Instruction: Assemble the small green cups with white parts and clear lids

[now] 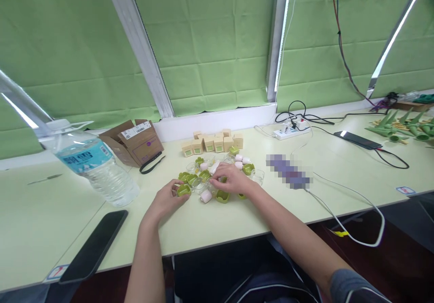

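Observation:
My left hand [167, 200] is curled around a small green cup-shaped piece [183, 190] on the pale table. My right hand [231, 178] rests palm down over a heap of small parts, its fingers bent and pinching at something I cannot make out near a clear plastic piece [198, 184]. Around the hands lie more green pieces [222, 197], pink-white pieces [205, 196] and clear cups [257, 174]. Behind the heap stands a row of small tan boxes [213, 142].
A water bottle [98, 165] lies at the left, with an open cardboard box [135, 142] behind it and a black phone [93, 246] at the front left edge. A power strip [291, 131], cables, another phone [357, 139] and green cones [403, 129] occupy the right.

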`<state>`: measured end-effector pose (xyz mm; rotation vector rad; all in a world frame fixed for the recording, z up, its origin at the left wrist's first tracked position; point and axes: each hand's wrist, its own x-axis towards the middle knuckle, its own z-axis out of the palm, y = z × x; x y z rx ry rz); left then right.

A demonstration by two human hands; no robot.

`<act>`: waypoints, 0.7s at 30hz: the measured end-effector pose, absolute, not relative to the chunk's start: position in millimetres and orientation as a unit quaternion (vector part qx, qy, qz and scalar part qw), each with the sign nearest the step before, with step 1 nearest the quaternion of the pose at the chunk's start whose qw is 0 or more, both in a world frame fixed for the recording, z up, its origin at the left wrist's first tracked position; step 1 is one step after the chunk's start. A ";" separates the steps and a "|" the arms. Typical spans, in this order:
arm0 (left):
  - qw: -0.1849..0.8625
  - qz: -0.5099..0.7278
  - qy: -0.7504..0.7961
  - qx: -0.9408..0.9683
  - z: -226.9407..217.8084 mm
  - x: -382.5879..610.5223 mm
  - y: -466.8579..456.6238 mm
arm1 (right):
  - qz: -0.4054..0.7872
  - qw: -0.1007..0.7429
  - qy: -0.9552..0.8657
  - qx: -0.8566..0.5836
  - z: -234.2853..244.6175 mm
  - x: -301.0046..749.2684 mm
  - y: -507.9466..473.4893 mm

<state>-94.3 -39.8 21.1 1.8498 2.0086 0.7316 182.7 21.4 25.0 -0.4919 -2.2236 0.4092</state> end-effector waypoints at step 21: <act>0.148 0.383 0.611 0.677 48.3 -26.9 -1.3 | 0.203 0.495 -0.682 -0.499 15.7 239.6 108.9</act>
